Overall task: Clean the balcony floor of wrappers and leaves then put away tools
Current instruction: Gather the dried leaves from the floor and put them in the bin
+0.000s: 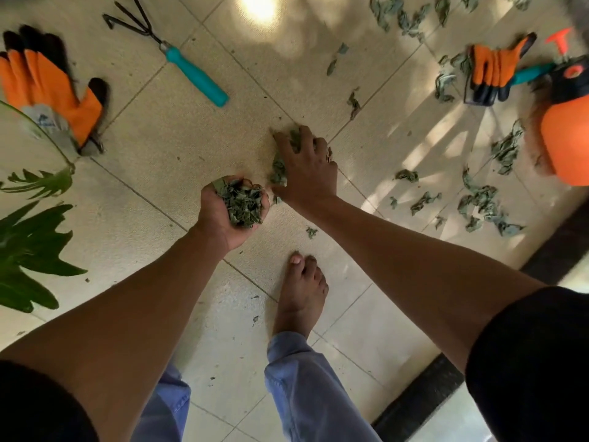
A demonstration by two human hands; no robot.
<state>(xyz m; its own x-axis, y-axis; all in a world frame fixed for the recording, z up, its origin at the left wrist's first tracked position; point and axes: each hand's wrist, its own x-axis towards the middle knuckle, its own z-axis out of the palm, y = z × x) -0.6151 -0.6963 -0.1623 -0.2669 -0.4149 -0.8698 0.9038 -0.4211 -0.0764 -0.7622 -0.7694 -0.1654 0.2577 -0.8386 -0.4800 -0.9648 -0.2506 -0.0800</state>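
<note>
My left hand (223, 215) is cupped palm up around a heap of dry green leaves (242, 202) at mid-floor. Just to its right, my right hand (306, 167) lies palm down on the tiles, its fingers curled over another clump of leaves (279, 169). More dry leaves (481, 202) are scattered over the floor at the right and along the top right (401, 17). A hand rake with a teal handle (191, 70) lies at the top left. Beside it on the far left lies one orange glove (47, 87); a second orange glove (497, 70) lies at the upper right.
An orange spray bottle (570, 122) stands at the right edge, with a teal-handled tool (532, 73) under the glove there. Green plant leaves (28, 247) reach in from the left. My bare foot (302, 291) stands below my hands. A dark threshold (424, 393) runs along the lower right.
</note>
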